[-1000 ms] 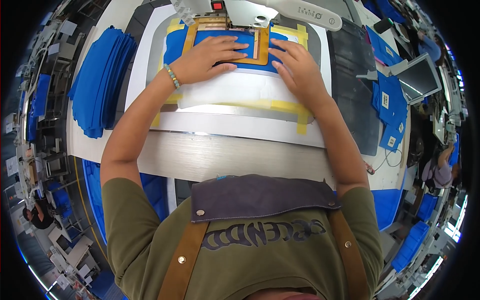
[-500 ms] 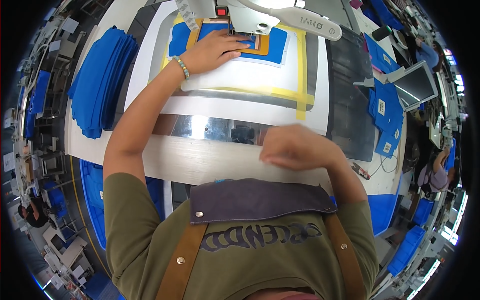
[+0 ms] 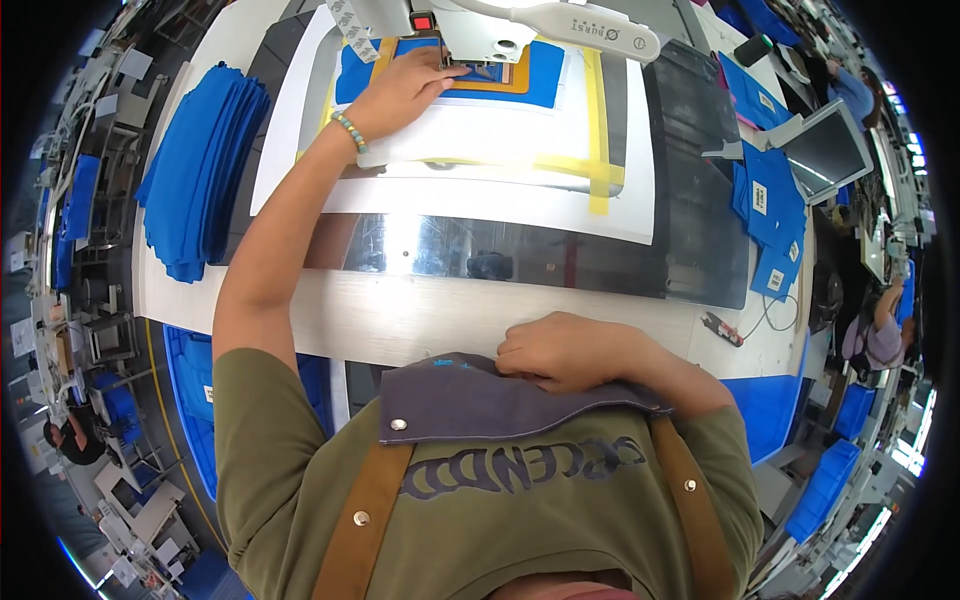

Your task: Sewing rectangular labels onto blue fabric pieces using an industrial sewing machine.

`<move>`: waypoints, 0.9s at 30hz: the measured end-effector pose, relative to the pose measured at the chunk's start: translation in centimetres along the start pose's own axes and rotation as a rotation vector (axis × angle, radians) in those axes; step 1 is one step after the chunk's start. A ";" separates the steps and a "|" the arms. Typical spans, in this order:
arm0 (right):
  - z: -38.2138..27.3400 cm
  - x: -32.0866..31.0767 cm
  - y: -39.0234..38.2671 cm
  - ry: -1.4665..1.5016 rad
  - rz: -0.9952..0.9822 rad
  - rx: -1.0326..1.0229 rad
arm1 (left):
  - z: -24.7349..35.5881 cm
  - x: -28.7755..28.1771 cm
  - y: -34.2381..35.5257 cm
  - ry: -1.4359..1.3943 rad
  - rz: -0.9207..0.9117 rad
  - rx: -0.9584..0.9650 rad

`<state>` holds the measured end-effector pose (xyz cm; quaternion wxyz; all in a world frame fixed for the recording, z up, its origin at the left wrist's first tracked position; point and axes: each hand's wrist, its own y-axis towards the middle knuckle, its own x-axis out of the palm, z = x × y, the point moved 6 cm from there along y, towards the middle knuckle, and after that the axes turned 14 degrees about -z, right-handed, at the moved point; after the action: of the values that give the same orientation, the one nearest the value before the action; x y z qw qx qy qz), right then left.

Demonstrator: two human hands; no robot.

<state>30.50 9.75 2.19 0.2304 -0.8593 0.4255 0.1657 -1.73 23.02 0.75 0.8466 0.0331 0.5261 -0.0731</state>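
My left hand (image 3: 400,95) reaches to the sewing machine head (image 3: 487,38), fingers stretched out beside its needle area. Its fingertips lie at an orange-yellow frame (image 3: 490,88) over a blue fabric piece (image 3: 546,72); the machine partly hides them. Under the fabric is a white sheet edged with yellow tape (image 3: 598,130). My right hand (image 3: 562,350) is drawn back close to my body, at the top edge of the dark grey apron (image 3: 500,408). Its fingers are curled in, and whatever they may hold is hidden.
A stack of blue fabric pieces (image 3: 205,170) lies at the left. To the right are tagged blue pieces (image 3: 770,205), a screen (image 3: 825,150) and small snips (image 3: 722,328). Blue bins (image 3: 757,415) stand below the table edge. Other people sit farther off on both sides.
My right hand has moved from above the table's front edge back toward my body, to the apron. My left hand has slid slightly left, its fingers drawn closer together at the frame.
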 end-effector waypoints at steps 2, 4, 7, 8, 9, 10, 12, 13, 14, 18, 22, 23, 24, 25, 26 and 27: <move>-0.1 -0.5 -1.7 -0.032 -0.031 0.024 | -1.2 -1.7 -2.1 0.190 0.212 0.088; 0.0 -1.9 -3.9 -0.055 -0.060 0.050 | -2.6 -3.3 -4.0 0.179 0.236 0.039; 1.1 -6.1 -6.7 -0.034 0.193 0.047 | -4.7 -5.3 -5.2 0.112 0.234 -0.147; 1.8 -7.3 -7.1 -0.029 0.303 0.070 | -6.4 -5.6 -6.0 0.056 0.222 -0.295; 2.5 -8.8 -7.1 -0.064 0.414 0.101 | -8.9 -5.5 -6.3 0.130 0.228 -0.376; 2.9 -10.3 -7.0 -0.099 0.522 0.133 | -11.3 -5.1 -6.5 0.129 0.231 -0.384; 3.5 -12.5 -6.9 -0.102 0.630 0.154 | -14.7 -4.2 -6.6 0.106 0.221 -0.419; 3.6 -13.6 -7.5 -0.105 0.746 0.187 | -14.6 -3.9 -6.2 0.105 0.216 -0.415; 3.5 -14.2 -7.6 -0.102 0.748 0.190 | -14.4 -3.6 -5.8 0.131 0.238 -0.430; 2.8 -15.9 -8.9 -0.110 0.790 0.182 | -14.6 -3.1 -5.4 0.124 0.303 -0.464; 4.5 -15.9 -11.4 -0.115 0.830 0.225 | -15.9 -3.2 -6.1 0.120 0.372 -0.351; 5.3 -15.8 -12.4 -0.078 0.863 0.292 | -16.4 -3.2 -6.1 -0.153 0.275 -0.422; 5.9 -15.6 -13.2 -0.042 0.894 0.360 | -16.5 -2.6 -6.0 -0.425 0.172 -0.488; 6.1 -15.6 -13.4 -0.020 0.912 0.380 | -17.0 -2.7 -6.7 -0.429 0.178 -0.500; 6.2 -15.7 -13.1 -0.020 0.900 0.374 | -17.1 -2.7 -7.1 -0.542 0.176 -0.396; 6.3 -15.8 -12.6 -0.023 0.903 0.355 | -17.1 -2.9 -7.5 -0.652 0.175 -0.290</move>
<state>30.93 30.20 7.77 0.2832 -0.5343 0.7751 0.1833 -19.39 18.11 -4.11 0.9687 -0.0674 0.2290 0.0683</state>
